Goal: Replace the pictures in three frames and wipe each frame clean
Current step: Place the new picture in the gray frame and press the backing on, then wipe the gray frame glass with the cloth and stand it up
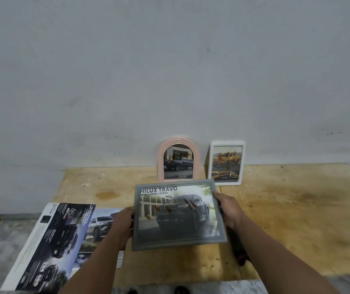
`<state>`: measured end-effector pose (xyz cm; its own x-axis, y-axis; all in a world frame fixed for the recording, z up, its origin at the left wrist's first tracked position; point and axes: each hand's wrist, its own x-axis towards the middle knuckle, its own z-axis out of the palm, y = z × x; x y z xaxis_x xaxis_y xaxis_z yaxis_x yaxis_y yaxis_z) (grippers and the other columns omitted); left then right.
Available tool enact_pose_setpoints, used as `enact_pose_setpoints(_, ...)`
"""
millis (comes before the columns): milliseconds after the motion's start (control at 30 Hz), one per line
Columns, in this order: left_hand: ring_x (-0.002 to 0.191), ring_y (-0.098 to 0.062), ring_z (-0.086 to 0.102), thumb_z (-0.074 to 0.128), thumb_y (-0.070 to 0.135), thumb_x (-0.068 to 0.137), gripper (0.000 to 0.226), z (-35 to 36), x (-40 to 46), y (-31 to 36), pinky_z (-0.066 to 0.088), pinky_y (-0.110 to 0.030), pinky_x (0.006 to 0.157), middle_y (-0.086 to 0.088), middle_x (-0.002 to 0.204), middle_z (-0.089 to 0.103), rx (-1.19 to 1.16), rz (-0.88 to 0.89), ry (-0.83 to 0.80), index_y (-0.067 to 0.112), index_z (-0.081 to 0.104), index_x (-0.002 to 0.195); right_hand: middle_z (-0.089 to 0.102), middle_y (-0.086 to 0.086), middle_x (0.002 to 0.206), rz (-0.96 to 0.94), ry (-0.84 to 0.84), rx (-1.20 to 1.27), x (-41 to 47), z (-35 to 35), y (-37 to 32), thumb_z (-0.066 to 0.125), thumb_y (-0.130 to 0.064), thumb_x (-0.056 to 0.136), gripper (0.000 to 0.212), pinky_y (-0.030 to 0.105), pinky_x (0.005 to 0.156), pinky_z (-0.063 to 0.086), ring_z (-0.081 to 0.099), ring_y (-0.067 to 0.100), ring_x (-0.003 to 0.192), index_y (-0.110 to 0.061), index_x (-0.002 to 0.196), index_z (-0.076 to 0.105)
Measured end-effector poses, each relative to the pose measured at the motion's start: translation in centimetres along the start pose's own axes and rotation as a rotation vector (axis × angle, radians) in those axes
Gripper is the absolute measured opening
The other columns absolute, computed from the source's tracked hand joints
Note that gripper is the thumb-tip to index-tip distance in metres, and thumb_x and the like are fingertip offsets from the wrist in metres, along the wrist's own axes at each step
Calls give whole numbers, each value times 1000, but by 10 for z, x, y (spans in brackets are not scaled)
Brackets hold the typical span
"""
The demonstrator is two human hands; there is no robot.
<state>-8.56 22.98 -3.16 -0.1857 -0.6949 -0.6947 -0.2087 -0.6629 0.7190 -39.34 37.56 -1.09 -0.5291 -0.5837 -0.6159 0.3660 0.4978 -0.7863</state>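
Note:
I hold a grey rectangular frame (pixel 178 215) above the wooden table (pixel 297 219), tilted toward me. It shows a dark pickup picture headed "HILUX TRAVO". My left hand (pixel 123 223) grips its left edge and my right hand (pixel 228 209) grips its right edge. Behind it, a pink arched frame (pixel 178 160) with a blue pickup picture leans upright on the wall. A white rectangular frame (pixel 226 163) with a yellow pickup picture stands to its right.
Car brochure sheets (pixel 59 245) lie spread over the table's left edge, partly under my left forearm. A dark object (pixel 241 251) lies on the table under my right forearm. The grey wall rises directly behind the table.

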Motion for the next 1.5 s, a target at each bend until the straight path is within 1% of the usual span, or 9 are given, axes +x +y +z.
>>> enact_pose_setpoints(200, 101, -27, 69, 52, 20, 103, 28, 15, 10, -18, 58, -48, 91, -8, 117, 72, 179, 113, 62, 20, 68, 125, 75, 13, 102, -4, 14, -264, 16, 0, 41, 52, -21, 101, 32, 34, 63, 55, 72, 29, 77, -9, 129, 61)
enact_pose_setpoints(300, 94, -22, 65, 49, 16, 104, 21, 24, 9, -26, 53, -38, 86, -6, 108, 69, 247, 122, 91, 22, 68, 111, 68, 18, 98, 39, 47, -292, 14, 6, 51, 51, -11, 102, 8, 32, 57, 43, 57, 24, 71, -7, 109, 53)
enact_pose_setpoints(633, 88, -29, 59, 56, 11, 98, 6, 32, 30, -48, 45, -36, 72, -9, 94, 62, 590, 174, 137, 13, 60, 101, 67, 14, 101, -64, 22, -658, 29, 1, 74, 60, -20, 95, 16, 48, 78, 60, 68, 32, 89, -9, 107, 60)
enact_pose_setpoints(867, 126, -37, 57, 60, 16, 100, 48, 18, 18, -65, 44, -38, 98, -23, 139, 59, 717, 178, 80, -2, 50, 143, 50, 18, 136, -4, 367, -893, 11, -58, 76, 55, -41, 99, 51, 51, 100, 50, 52, 39, 123, -18, 144, 45)
enact_pose_setpoints(967, 121, -36, 61, 59, 17, 100, 50, 7, 12, -76, 49, -39, 101, -20, 137, 62, 749, 158, 64, 2, 50, 146, 44, 19, 137, 221, 388, -836, 11, -83, 91, 68, -50, 90, 69, 52, 98, 49, 49, 41, 124, -15, 143, 41)
enact_pose_setpoints(1100, 88, -23, 68, 59, 13, 99, 37, 0, -9, -83, 54, -28, 73, -11, 109, 70, 752, 164, 21, 6, 59, 135, 52, 17, 124, 266, 355, -772, 15, -95, 115, 83, -43, 78, 77, 43, 82, 54, 60, 37, 105, -10, 136, 44)
enact_pose_setpoints(1233, 103, -25, 70, 67, 41, 83, 63, -19, 0, -104, 59, -46, 91, -11, 128, 67, 729, 145, -8, 15, 57, 141, 65, 12, 100, 234, 299, -759, 18, -89, 110, 81, -24, 82, 54, 40, 71, 52, 64, 30, 91, -3, 124, 54)
enact_pose_setpoints(1400, 113, -24, 65, 65, 30, 96, 47, -19, -23, -93, 55, -34, 92, -8, 133, 64, 798, 209, 22, 17, 58, 141, 67, 15, 83, 248, 231, -566, 8, -85, 105, 81, -12, 85, 20, 48, 75, 59, 66, 31, 78, 0, 90, 65)
enact_pose_setpoints(1500, 117, -25, 63, 65, 29, 96, 49, -23, -30, -92, 52, -34, 99, -9, 137, 62, 826, 229, 5, 15, 56, 142, 71, 24, 90, 238, 222, -327, 2, -88, 99, 80, -7, 85, 25, 58, 84, 58, 69, 46, 87, 8, 100, 66)
